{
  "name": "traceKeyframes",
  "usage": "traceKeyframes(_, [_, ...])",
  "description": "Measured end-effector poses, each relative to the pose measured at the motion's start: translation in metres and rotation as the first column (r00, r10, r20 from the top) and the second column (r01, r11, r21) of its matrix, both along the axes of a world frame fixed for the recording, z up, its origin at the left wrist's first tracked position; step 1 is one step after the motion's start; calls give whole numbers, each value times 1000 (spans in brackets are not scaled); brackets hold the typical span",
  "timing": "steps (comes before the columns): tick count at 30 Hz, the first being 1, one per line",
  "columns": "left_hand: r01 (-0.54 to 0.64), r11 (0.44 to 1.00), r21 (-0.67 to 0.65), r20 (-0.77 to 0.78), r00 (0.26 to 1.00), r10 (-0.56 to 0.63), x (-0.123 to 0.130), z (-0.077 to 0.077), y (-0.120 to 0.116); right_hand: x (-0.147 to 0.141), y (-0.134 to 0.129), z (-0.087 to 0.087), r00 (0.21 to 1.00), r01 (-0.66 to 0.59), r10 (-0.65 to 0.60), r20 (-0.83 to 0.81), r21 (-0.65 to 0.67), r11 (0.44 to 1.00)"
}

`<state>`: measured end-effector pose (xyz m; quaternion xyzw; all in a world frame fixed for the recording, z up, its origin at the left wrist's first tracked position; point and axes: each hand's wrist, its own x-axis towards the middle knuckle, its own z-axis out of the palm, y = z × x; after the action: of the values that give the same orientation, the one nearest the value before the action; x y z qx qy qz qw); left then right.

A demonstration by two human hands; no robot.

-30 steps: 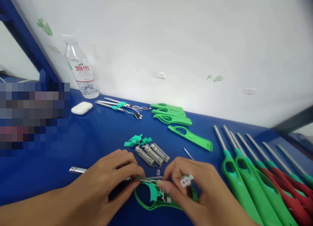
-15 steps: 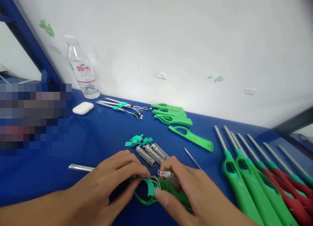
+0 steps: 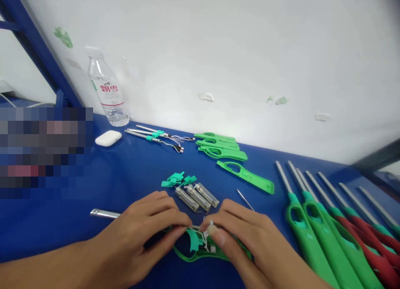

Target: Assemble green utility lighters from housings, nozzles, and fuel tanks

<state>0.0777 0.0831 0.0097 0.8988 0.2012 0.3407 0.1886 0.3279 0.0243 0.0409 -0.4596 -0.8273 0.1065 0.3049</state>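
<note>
My left hand is closed on the front of a half-built long-nose lighter, whose green half shell lies open side up. Its metal tube juts out left of that hand. A teal trigger sits in the shell beside white wires and a small dark igniter end. Over the shell's handle, my right hand pinches a clear fuel tank with a pale nozzle; its body is mostly hidden by the fingers. Just beyond lie clear fuel tanks and loose teal triggers.
Green half shells and metal tubes with wires lie toward the wall. Several assembled lighters line the right. A thin metal rod, white case and water bottle are on the blue table.
My right hand has tilted the clear fuel tank, so its nozzle points up and its body is more hidden. The igniter end now shows in the shell. My left hand keeps its hold.
</note>
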Motion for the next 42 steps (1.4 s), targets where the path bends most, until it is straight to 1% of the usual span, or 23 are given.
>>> traceKeyframes(3, [-4,1000,6,-8,1000,4,1,1,1,1,-1,-4,1000,-21,22,19,-19,1000])
traceKeyframes(6, [-12,1000,23,0,1000,12,2,1,1,1,-3,-8,999,2,-3,41,22,1000])
traceKeyframes(10, [-9,999,35,11,1000,9,2,1,0,-3,-5,-1,998,13,-20,63,100,995])
traceKeyframes(14, [-14,999,48,3,1000,14,1,1,1,-8,-1,7,998,-4,0,56,71,997])
traceKeyframes(16, [-18,999,51,3,1000,18,0,0,1,-8,0,6,999,5,-7,35,68,998])
traceKeyframes(20, [-8,999,36,0,1000,8,0,-2,0,-6,-1,-2,1000,3,-5,27,82,997])
traceKeyframes(27, [10,1000,-13,-14,1000,-10,0,2,-2,-1,-2,-14,995,-4,0,97,43,999])
traceKeyframes(30, [21,1000,-18,-14,1000,-21,0,3,-2,-1,-2,-19,992,-26,22,128,25,999])
traceKeyframes(34, [9,1000,7,-1,1000,-9,0,3,-4,0,-1,-22,978,-82,104,180,-121,989])
traceKeyframes(36, [17,1000,6,1,1000,-17,0,4,-5,0,0,-24,977,-94,124,176,-168,981])
traceKeyframes(39, [27,1000,-3,-14,1000,-27,-1,5,-6,0,0,-25,980,-89,117,163,-169,982])
traceKeyframes(42, [12,1000,6,-10,1000,-12,-3,4,-8,0,-1,-26,982,-73,98,162,-153,986])
